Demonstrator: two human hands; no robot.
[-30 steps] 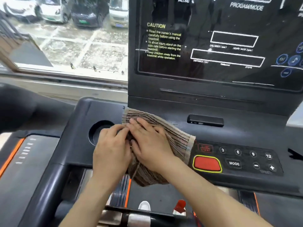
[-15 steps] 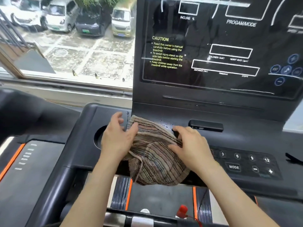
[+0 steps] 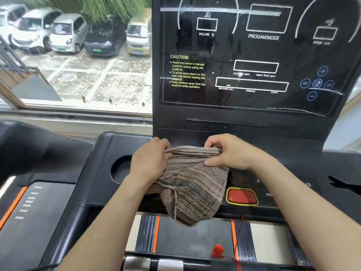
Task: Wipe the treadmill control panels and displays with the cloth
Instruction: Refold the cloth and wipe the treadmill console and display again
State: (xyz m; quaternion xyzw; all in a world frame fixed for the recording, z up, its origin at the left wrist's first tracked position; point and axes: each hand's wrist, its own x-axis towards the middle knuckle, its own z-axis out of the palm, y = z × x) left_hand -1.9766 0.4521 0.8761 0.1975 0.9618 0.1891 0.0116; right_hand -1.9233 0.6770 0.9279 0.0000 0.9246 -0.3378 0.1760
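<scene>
Hands both grasp the striped brown terry cloth (image 3: pixel 192 184): left hand (image 3: pixel 150 161) and right hand (image 3: pixel 230 153) pinch its far edge. Cloth drapes over the black treadmill control panel (image 3: pixel 289 173), beside the red oval button (image 3: pixel 242 196).

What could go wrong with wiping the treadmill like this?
The cloth, gripped by the left hand and right hand, lies right beside the red button, so a wipe might press it. Its lower end hangs past the panel edge, so it might slide off if released. The display shows streaks; a bunched cloth may smear more.
</scene>
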